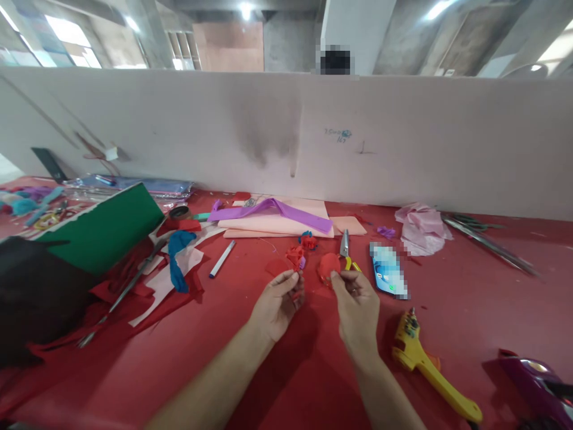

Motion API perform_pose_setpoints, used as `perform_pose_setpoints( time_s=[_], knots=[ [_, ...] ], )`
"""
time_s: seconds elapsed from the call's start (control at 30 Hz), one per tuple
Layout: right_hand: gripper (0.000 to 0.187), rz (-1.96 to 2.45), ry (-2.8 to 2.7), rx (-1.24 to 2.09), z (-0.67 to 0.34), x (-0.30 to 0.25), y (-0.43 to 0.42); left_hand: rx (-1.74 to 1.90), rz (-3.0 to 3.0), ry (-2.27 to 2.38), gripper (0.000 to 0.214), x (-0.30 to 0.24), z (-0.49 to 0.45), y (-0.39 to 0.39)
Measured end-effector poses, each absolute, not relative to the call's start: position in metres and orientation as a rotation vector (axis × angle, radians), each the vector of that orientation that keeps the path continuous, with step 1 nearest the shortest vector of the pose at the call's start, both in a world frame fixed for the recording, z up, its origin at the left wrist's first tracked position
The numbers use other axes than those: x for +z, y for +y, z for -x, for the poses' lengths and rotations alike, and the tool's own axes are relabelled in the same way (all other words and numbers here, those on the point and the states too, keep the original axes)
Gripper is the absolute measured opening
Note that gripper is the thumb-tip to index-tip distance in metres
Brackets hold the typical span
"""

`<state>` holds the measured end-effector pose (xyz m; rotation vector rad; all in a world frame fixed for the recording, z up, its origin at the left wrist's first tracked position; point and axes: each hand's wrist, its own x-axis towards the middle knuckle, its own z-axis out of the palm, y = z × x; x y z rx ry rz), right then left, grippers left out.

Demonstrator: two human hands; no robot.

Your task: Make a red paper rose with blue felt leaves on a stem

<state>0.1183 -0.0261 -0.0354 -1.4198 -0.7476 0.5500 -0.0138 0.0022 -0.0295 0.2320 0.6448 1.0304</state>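
My left hand point(277, 301) pinches the base of a small crumpled red flower point(294, 257), apparently of crepe paper, with a bit of purple at its side. Between the thumb and fingers of my right hand point(358, 301) is a rounded red petal point(329, 267), held a short way right of the flower. Another red petal point(277, 267) lies just left of the flower. Beyond it is a small blue and red crumpled paper piece point(308, 240). Scissors with yellow handles point(344, 246) lie behind my right hand, their handles partly covered.
A yellow glue gun point(430, 367) and a phone point(388, 270) lie to the right. Folded peach paper point(268, 226) carries a purple strip point(290, 214). A marker point(222, 259), paper scraps point(181, 263) and a green box point(107, 230) are left. A white partition point(179, 131) stands behind.
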Motion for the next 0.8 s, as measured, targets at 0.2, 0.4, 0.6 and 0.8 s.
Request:
perform_pose_setpoints(
  time_s=[0.2, 0.4, 0.6, 0.8],
  knots=[
    [0.019, 1.377, -0.836, 0.561, -0.099, -0.025, -0.037, 1.024, -0.266, 0.697, 0.019, -0.031, 0.005, -0.006],
    [0.018, 1.32, -0.876, 0.626, -0.094, -0.025, -0.04, 1.067, -0.336, 0.755, 0.022, -0.031, 0.003, -0.007],
    [0.013, 1.304, -0.97, 0.544, -0.093, -0.032, -0.04, 1.09, -0.402, 0.755, 0.021, -0.031, 0.002, -0.008],
    [0.012, 1.296, -1.063, 0.455, -0.092, -0.038, -0.04, 1.14, -0.473, 0.761, 0.021, -0.032, 0.001, -0.009]
  ],
)
